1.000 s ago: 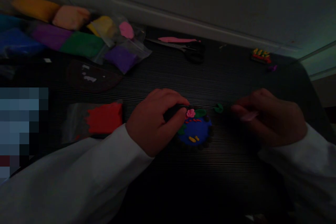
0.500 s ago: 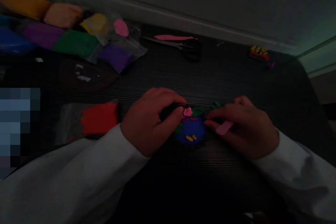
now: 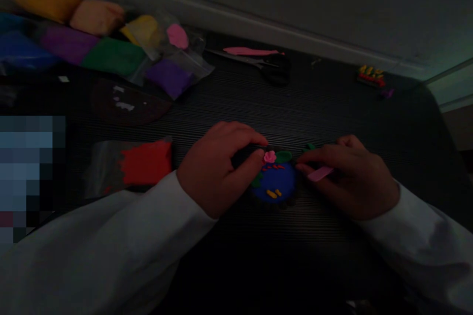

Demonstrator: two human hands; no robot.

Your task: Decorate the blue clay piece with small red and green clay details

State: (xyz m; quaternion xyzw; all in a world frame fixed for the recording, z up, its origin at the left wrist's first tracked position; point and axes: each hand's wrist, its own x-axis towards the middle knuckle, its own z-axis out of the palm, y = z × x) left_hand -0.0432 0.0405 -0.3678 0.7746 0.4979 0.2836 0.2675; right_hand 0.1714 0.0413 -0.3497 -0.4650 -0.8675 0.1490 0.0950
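A small round clay model lies on the dark table, with a blue middle and a dark bumpy rim. On it sit a pink clay flower, a green clay leaf, thin red strips and two yellow bits. My left hand has thumb and index finger closed on the model's upper left rim, beside the flower. At its right edge, my right hand is closed with the thumb and index tips together, a pink clay tool held across the fingers. Whatever its fingertips pinch is too dark to see.
A bag of red clay lies left of my left hand. Several bags of coloured clay, including green and purple, fill the back left. Scissors and a pink strip lie behind; a small yellow-and-red clay piece sits back right.
The whole view has shifted slightly to the right in the picture. Both hands keep nearly the same pose and place around the clay model.
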